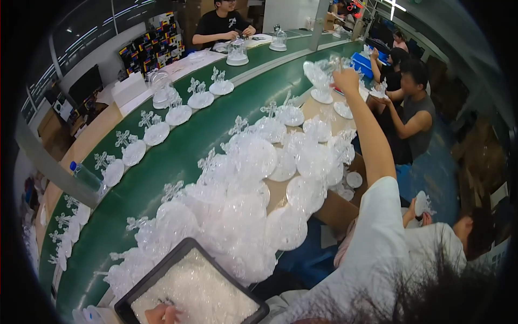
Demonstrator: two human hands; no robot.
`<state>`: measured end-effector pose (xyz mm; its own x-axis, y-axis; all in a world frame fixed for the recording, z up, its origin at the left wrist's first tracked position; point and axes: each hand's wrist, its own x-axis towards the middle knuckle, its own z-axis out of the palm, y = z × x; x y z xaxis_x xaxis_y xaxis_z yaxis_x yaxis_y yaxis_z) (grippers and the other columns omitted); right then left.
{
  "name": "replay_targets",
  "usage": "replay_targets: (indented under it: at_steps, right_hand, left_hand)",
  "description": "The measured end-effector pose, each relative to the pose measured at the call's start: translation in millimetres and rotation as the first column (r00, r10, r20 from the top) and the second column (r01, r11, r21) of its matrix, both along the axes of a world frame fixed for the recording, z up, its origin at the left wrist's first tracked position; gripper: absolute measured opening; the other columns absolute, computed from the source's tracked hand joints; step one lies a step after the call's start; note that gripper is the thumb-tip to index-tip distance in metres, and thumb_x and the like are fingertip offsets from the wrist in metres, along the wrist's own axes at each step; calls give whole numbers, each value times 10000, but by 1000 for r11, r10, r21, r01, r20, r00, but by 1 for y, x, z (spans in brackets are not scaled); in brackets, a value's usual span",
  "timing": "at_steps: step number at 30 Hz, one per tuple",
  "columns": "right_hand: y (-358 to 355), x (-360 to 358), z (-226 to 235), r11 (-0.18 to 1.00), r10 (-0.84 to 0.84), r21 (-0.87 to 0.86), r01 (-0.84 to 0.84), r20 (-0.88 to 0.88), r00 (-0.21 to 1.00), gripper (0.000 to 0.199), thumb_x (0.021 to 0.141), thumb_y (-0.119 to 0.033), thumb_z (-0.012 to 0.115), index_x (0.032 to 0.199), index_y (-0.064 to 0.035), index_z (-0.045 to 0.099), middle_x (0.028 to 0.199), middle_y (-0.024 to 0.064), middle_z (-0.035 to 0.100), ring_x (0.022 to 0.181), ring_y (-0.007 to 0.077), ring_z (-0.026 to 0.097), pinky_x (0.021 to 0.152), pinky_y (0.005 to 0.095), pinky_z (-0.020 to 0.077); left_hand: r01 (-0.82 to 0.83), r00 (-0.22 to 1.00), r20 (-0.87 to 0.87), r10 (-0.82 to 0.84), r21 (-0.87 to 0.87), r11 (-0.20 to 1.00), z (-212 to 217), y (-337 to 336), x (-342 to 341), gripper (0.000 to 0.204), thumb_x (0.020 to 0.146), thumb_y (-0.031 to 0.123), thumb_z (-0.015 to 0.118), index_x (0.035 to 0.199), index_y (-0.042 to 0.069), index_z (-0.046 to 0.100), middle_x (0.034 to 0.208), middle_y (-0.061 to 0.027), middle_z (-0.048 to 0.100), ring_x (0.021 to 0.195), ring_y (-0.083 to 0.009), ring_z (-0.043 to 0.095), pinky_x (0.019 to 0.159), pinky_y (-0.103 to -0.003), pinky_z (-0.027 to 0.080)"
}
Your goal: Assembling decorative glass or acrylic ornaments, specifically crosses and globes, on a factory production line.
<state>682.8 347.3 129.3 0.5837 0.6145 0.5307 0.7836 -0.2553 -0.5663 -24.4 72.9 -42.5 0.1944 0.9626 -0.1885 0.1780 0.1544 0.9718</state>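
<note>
Right hand [346, 80]: arm stretched far forward over the bench, fingers closed on a clear plastic ornament [319, 75] held up above the far end of the pile.
Left hand [162, 313]: at the bottom edge, resting in a black tray [186, 247]; fingers curled, but whether they grip anything cannot be told.
Tray contents: small clear plastic bits [199, 294], heaped.
Bench pile: clear round plastic discs with tree-shaped pieces [253, 178], overlapping, between tray and raised hand.
Conveyor belt [178, 156]: green, left of the pile; carries a row of single discs with upright tree figures [156, 132], spaced apart.
Domes: clear dome covers [237, 51] on bases at the belt's far end.
Others: seated person in black [221, 24] at the far end; person in grey [418, 116] at right; another person [431, 232] low at right holding a small disc.
Bottle: water bottle [86, 175] lying by the belt's left rail.
</note>
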Motion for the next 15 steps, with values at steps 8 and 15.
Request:
replay_targets:
  at_steps: [8, 15]
  right_hand:
    - [83, 51, -67, 903, -53, -421, 87, 91, 994, 367, 756, -181, 612, 976, 111, 648, 803, 251, 708, 647, 312, 725, 722, 398, 588]
    - [119, 83, -118, 865, -116, -461, 200, 204, 972, 348, 764, -147, 633, 1029, 77, 661, 825, 243, 711, 617, 301, 718, 656, 373, 594]
  left_hand:
    - [-27, 996, 84, 28, -8, 1000, -17, 49, 38, 249, 899, 92, 618, 1117, -20, 578, 1078, -136, 634, 885, -208, 657, 807, -329, 532]
    - [-51, 989, 139, 53, -19, 999, -25, 61, 52, 323, 898, 161, 615, 1165, -8, 549, 1123, -153, 613, 903, -231, 657, 821, -352, 531]
